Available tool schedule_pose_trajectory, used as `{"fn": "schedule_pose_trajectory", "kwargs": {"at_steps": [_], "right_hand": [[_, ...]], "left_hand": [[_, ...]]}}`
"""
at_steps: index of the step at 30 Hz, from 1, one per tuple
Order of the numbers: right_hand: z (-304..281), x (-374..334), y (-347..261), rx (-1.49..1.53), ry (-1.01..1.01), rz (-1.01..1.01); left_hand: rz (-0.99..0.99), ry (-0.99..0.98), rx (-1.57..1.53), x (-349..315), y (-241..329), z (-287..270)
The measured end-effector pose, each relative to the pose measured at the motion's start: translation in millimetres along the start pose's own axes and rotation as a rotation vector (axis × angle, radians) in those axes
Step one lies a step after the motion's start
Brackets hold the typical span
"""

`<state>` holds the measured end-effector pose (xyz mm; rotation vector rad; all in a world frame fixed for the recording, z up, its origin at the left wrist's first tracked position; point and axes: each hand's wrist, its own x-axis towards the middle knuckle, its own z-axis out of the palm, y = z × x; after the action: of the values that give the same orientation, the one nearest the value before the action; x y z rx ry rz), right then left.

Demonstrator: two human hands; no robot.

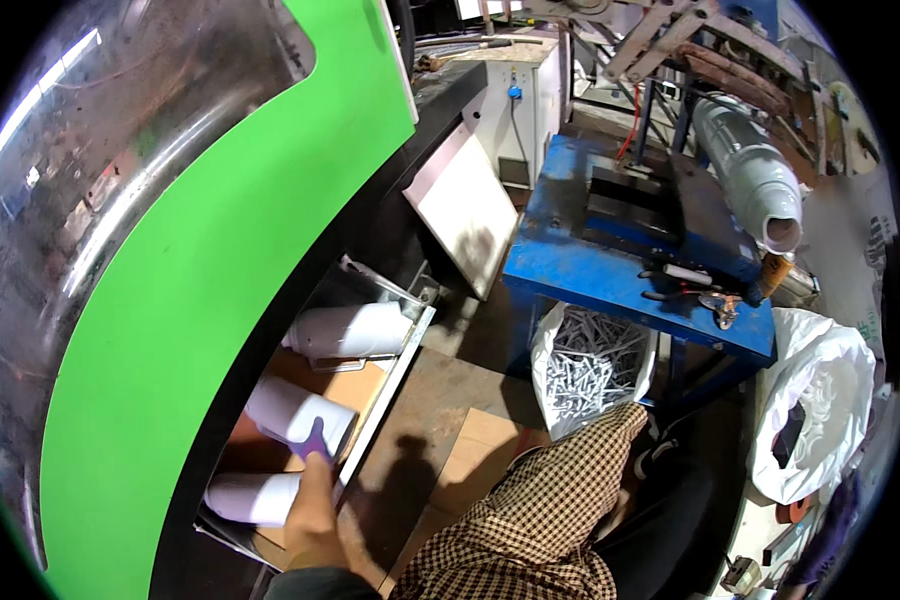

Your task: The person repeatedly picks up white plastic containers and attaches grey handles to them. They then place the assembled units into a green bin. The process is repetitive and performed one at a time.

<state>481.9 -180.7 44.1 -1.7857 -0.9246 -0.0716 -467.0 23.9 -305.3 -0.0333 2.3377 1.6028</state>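
My left hand [313,480] reaches in from the lower edge, with purple covering its fingers. It grips the open end of a white pipe fitting [295,408], the middle one of three lying in a bay below a green machine panel [220,220]. Part of that grip is hidden behind the fitting's rim. Just nearer lies another white pipe fitting [255,497], partly behind my forearm. Farther off rests the third white fitting [355,330], with a side branch or bracket under it. Brown cardboard lines the bay. I cannot make out my right hand.
A blue metal table [560,262] carries pliers and a machine fixture. Under it sits a white sack [550,375] of pale plastic offcuts. Another white bag [805,400] stands at the right. A metal edge [390,385] borders the bay. Checkered cloth [530,520] covers my lap.
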Motion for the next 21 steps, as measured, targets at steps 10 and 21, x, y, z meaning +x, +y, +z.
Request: {"fn": "schedule_pose_trajectory", "kwargs": {"at_steps": [10, 21], "right_hand": [[274, -180, -143, 0.629, -1.094, 0.013], [278, -234, -183, 0.766, -1.052, 0.165]], "left_hand": [[1.201, -1.012, 0.78, -174, 152, -114], [1.804, -1.558, 0.367, -404, 144, -48]]}}
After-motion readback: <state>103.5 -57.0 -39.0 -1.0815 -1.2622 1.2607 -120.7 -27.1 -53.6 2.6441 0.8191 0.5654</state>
